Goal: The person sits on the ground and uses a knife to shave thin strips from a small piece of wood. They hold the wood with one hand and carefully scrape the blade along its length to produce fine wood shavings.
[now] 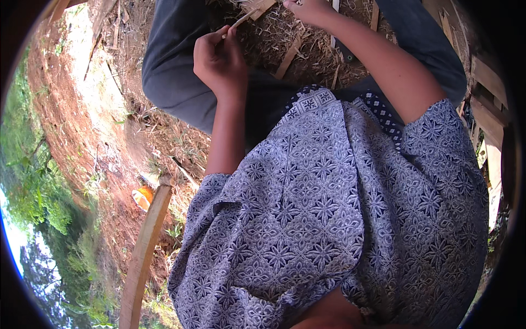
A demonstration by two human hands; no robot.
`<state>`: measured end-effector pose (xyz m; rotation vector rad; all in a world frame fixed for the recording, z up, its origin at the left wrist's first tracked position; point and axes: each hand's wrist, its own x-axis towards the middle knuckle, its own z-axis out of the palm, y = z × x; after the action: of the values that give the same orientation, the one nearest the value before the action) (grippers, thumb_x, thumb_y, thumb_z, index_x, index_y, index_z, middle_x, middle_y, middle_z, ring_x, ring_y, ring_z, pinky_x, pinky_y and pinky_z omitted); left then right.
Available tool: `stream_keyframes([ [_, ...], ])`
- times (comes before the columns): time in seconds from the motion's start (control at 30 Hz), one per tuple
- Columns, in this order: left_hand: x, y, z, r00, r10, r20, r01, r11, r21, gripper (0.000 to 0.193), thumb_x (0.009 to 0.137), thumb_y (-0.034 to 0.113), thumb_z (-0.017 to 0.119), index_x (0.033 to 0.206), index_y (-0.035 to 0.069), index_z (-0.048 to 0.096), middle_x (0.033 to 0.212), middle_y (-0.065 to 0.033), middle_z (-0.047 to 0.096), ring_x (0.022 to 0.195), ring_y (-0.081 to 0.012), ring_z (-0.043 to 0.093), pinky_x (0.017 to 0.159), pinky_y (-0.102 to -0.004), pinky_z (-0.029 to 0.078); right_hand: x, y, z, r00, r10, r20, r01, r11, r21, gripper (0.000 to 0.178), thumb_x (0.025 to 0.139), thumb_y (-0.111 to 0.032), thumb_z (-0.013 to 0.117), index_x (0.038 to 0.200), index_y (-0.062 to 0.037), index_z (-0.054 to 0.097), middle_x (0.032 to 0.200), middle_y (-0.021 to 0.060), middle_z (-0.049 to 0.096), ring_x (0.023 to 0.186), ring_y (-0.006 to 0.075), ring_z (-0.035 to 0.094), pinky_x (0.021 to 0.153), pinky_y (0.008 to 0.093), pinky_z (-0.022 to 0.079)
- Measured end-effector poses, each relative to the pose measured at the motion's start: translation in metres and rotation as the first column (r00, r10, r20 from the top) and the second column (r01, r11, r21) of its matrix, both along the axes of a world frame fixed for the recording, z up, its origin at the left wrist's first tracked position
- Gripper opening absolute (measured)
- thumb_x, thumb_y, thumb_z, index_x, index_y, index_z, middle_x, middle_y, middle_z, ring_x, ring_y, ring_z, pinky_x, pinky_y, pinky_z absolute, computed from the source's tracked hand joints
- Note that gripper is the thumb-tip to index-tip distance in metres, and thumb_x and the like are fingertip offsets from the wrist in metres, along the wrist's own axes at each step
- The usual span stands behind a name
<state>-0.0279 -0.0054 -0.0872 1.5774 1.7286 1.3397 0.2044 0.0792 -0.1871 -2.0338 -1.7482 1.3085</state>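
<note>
My left hand (222, 61) is closed in a pinch around a thin pale wooden stick (241, 21), which slants up and to the right from my fingertips. At the top edge, my right hand (310, 10) has its fingers pressed together, and the frame cuts off what they may hold. A flat piece of light wood (262, 7) lies between the two hands, touching or just behind the stick's far end; I cannot tell which.
Wood shavings (268, 41) and split wood scraps (289, 57) litter the ground between my legs. Near my right forearm lies a dark flat piece with a small hole (348, 55). A long timber (145, 247) rises at the left, near an orange object (143, 198). Boards (489, 118) stand at the right.
</note>
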Motion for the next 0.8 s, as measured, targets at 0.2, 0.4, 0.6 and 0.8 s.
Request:
stream_keyframes([
  [0.2, 0.006, 0.002, 0.017, 0.953, -0.114, -0.28, 0.132, 0.99, 0.046, 0.016, 0.087, 0.001, 0.081, 0.088, 0.002, 0.065, 0.09, -0.0098, 0.075, 0.082, -0.0192, 0.074, 0.075, -0.0298, 0.058, -0.027, -0.031, 0.066, 0.978, 0.133, -0.159, -0.118, 0.988, 0.098, 0.025, 0.091, -0.032, 0.072, 0.096, -0.0083, 0.074, 0.086, 0.0202, 0.073, 0.083, 0.035, 0.072, 0.076, 0.0466, 0.055],
  [0.4, 0.01, 0.001, 0.019, 0.928, -0.199, -0.315, 0.232, 0.97, 0.072, 0.019, 0.083, 0.002, 0.084, 0.086, 0.004, 0.066, 0.089, -0.0096, 0.075, 0.082, -0.0238, 0.074, 0.07, -0.0334, 0.059, -0.027, -0.016, 0.087, 0.966, 0.242, -0.094, -0.236, 0.969, 0.072, 0.026, 0.091, -0.033, 0.071, 0.098, -0.008, 0.073, 0.088, 0.0217, 0.073, 0.085, 0.0379, 0.072, 0.076, 0.0482, 0.054],
  [0.6, 0.013, -0.004, 0.018, 0.934, -0.235, -0.268, 0.256, 0.965, 0.047, 0.018, 0.082, 0.001, 0.084, 0.088, 0.005, 0.068, 0.09, -0.0093, 0.074, 0.081, -0.0235, 0.074, 0.069, -0.0341, 0.059, -0.034, -0.01, 0.084, 0.954, 0.298, 0.013, -0.298, 0.951, 0.084, 0.022, 0.092, -0.029, 0.068, 0.101, -0.0084, 0.072, 0.09, 0.0211, 0.073, 0.087, 0.0388, 0.072, 0.076, 0.05, 0.054],
  [0.8, 0.024, -0.006, 0.019, 0.896, -0.346, -0.277, 0.38, 0.922, 0.08, 0.02, 0.08, 0.0, 0.085, 0.09, 0.006, 0.069, 0.093, -0.0101, 0.073, 0.081, -0.0239, 0.073, 0.068, -0.0334, 0.06, -0.021, 0.003, -0.022, 0.944, 0.247, 0.221, -0.254, 0.967, 0.005, 0.019, 0.09, -0.027, 0.068, 0.098, -0.0102, 0.072, 0.09, 0.0193, 0.073, 0.085, 0.039, 0.071, 0.076, 0.0497, 0.055],
])
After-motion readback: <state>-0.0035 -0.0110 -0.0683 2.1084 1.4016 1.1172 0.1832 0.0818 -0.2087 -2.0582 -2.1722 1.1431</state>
